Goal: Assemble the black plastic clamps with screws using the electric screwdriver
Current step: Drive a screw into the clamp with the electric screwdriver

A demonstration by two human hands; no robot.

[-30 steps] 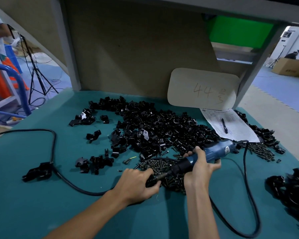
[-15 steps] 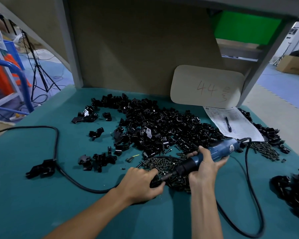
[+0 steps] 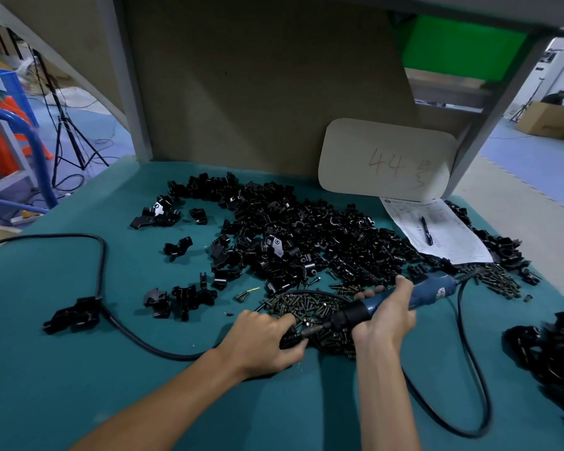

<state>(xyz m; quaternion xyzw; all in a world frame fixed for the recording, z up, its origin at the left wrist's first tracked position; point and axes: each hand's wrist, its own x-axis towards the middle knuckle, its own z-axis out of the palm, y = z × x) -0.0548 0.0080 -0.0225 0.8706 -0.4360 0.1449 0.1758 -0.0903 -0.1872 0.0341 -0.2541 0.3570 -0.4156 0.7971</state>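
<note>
Bench: teal table [image 3: 79, 369], head view.

Tools: one electric screwdriver [image 3: 427, 292], blue body with a black nose, lying nearly level and pointing toward the person's left. One black cable [image 3: 105, 271] loops across the left of the table; another run curves from the tool's rear round the right forearm.

Hands, two in view:
- Right hand [image 3: 386, 317] wraps the screwdriver barrel, thumb over the top, fingertips showing on the far side.
- Left hand [image 3: 264, 340] has its fingers curled round one black clamp [image 3: 292, 340], held low at the near edge of the screws. The bit tip meets this clamp.

Screws: two piles. Near pile [image 3: 310, 304] sits between and just beyond the hands. Second pile [image 3: 498, 281] lies to the right, behind the tool's rear end. Individual screws too many to count.

Clamp parts: one main heap [image 3: 306, 236] mid-table, not countable. Left of it, five small outlying groups; one group [image 3: 75, 314] touches the cable. One further strip of parts [image 3: 502, 249] lies right of the paper. One dark, blurred mass [image 3: 551, 353] at the right edge; contents cannot be told.

Other: one paper sheet [image 3: 453, 242] with one pen [image 3: 426, 231] on it; one pale card [image 3: 388, 161] marked "44" leaning against the back panel.
</note>
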